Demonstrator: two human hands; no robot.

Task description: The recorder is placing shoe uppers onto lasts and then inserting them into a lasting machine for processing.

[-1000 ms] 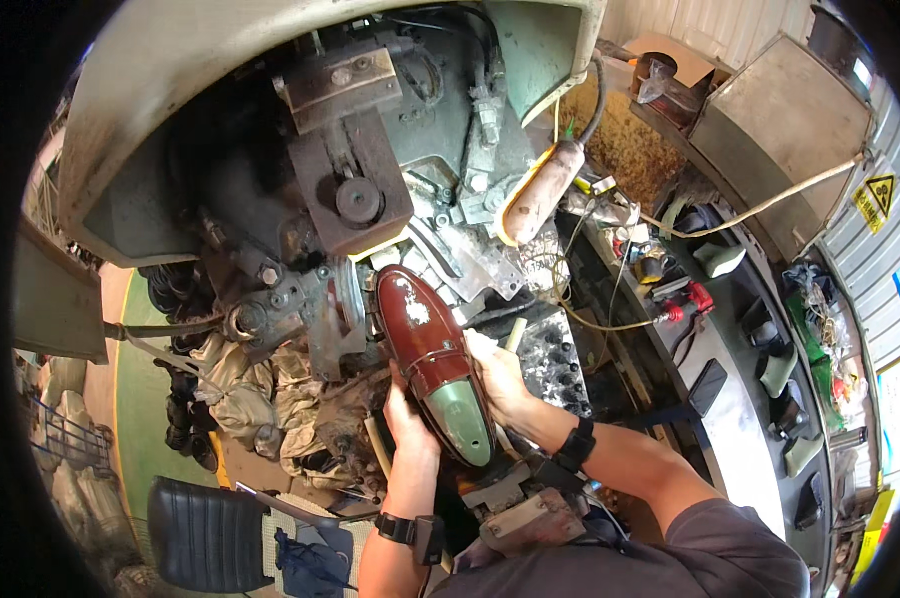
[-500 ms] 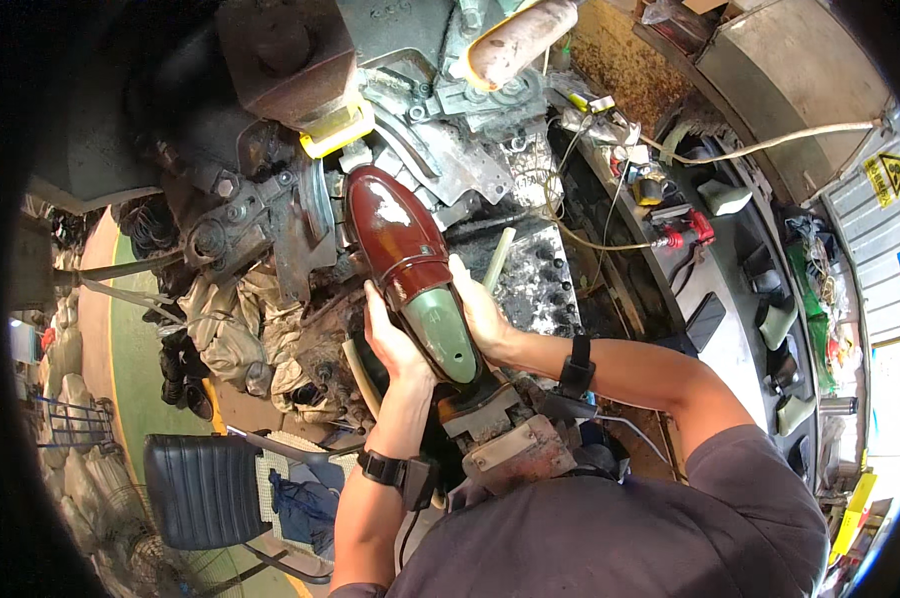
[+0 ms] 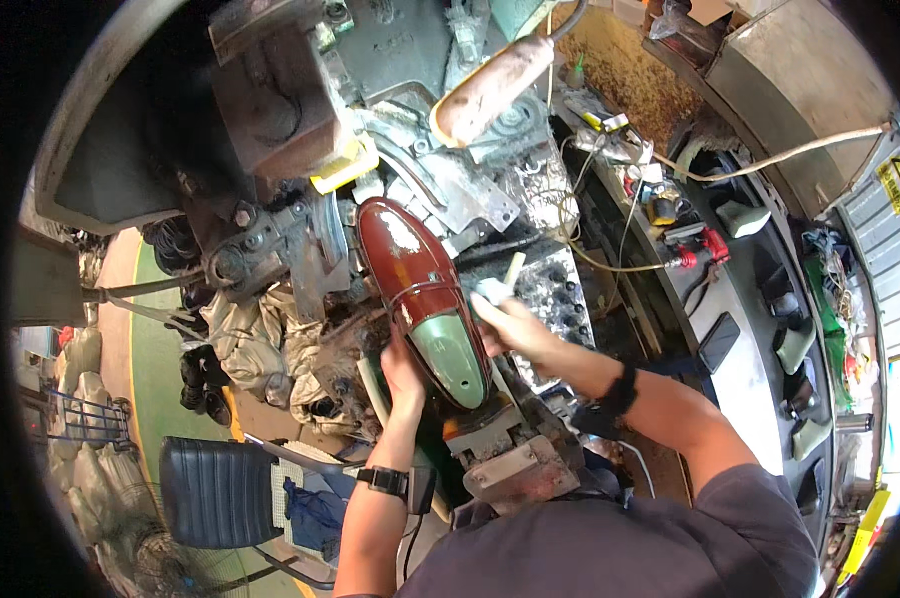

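A glossy dark red loafer upper [image 3: 403,253] is stretched over a pale green shoe last [image 3: 453,361], toe pointing away from me, its tip close against the machine's metal jaws [image 3: 368,184]. My left hand [image 3: 402,374] grips its left side, the fingers partly hidden beneath. At the right side of the shoe, my right hand [image 3: 515,327] has its fingers curled next to a pale, bluish-white piece [image 3: 490,290], whose kind I cannot make out. Just beyond that hand, a pale green stick [image 3: 515,268] stands up.
A lamp-like cylinder [image 3: 495,92] and a yellow-edged block [image 3: 346,166] hang over the machine. Right, a bench holds a red air tool [image 3: 707,248], a phone [image 3: 718,342] and several green lasts. A black chair [image 3: 216,492] and cloth bundles [image 3: 246,344] lie left.
My right hand has left the shoe's side and curled beside it, where a pale piece now shows at the fingers. My left hand has slid lower along the shoe. The whole view has shifted slightly.
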